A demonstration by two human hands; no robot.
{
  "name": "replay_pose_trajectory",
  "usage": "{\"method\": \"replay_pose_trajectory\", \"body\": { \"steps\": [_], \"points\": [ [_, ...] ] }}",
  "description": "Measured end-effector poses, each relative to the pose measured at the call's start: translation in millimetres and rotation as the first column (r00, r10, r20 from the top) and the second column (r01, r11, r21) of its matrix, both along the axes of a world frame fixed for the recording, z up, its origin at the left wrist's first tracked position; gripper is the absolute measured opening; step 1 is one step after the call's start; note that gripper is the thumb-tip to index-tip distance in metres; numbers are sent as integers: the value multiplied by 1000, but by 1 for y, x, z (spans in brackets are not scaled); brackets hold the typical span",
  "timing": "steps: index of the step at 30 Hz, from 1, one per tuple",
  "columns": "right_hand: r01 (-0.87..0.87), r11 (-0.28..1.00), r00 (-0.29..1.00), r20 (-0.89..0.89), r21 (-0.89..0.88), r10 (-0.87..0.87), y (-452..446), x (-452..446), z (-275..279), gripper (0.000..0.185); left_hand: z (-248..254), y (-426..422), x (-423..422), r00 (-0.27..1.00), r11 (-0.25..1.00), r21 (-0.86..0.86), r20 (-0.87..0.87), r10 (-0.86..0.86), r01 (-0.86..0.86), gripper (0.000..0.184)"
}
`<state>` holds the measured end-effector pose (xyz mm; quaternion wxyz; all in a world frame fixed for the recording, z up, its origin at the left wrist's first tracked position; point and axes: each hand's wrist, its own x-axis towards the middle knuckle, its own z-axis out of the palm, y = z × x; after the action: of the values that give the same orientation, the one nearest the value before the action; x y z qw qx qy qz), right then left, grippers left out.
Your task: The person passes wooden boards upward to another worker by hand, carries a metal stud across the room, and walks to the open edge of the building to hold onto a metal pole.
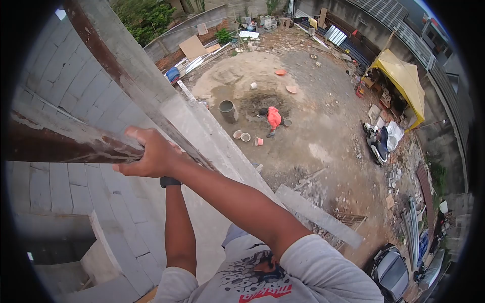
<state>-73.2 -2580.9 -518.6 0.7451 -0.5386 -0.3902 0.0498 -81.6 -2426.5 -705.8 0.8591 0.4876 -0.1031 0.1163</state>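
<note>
My right hand (151,151) is closed around the near end of a thick brown bar (65,144) smeared with grey mortar, which runs out to the left. My left forearm rises below it, with a black band (170,182) at the wrist. My left hand is mostly hidden behind my right hand and forearm, so its grip does not show. Just past my hands, a concrete column (121,45) with a brown, mortar-stained strip (96,43) along it slants down to a grey concrete ledge (202,134).
Grey block walls (55,187) with an opening (55,237) lie at left. Far below the ledge's edge, a person in an orange top (274,117) bends near buckets (245,137) and a drum (228,111). A yellow canopy (399,76), motorbike (376,144) and plank (323,217) are at right.
</note>
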Motion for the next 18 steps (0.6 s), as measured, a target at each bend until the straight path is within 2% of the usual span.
{"method": "replay_pose_trajectory", "body": {
  "steps": [3, 12, 18],
  "points": [
    [-12, 998, 1000, 7, 54, 11, 6, 1, -3, 55, 0, 0, 0, 1000, 1000, -1, 0, -1, 1, 47],
    [85, 996, 994, 69, 0, -85, 7, 0, -4, 54, -3, 6, -2, 1000, 1000, -13, 4, -8, 8, 45],
    [94, 993, 993, 61, 66, -98, 11, -1, -6, 51, 2, 3, -2, 1000, 1000, -23, 7, -2, 2, 43]
  ]
}}
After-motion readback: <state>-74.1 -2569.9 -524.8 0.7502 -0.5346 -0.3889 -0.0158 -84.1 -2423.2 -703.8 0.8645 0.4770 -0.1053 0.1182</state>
